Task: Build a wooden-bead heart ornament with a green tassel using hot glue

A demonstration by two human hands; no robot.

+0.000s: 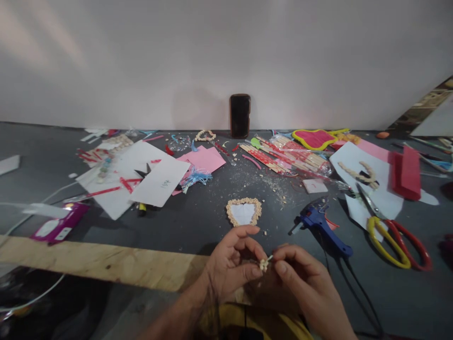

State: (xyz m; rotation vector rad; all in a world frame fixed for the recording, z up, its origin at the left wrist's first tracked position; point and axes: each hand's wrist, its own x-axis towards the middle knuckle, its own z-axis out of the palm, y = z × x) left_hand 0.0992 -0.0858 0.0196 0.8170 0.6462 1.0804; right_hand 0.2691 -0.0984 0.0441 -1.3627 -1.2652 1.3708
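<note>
My left hand pinches a small cluster of beige pieces between thumb and fingers, low over the table's near edge. Close on its right, my right hand has its thumb and forefinger pressed together. A thin pale strip sticks out between the cluster and the right fingertips; what those fingers grip is too small to make out. Just beyond the left hand, a heart-shaped piece lies flat, with a white middle and a rim of small beige bits. A blue glue gun rests on its side right of the hands.
Scissors with yellow and red handles lie at the right by a red folded paper. A dark phone leans against the wall. White papers, pink sheets, packed sticks and a purple box are spread about. Crumbs dot the middle.
</note>
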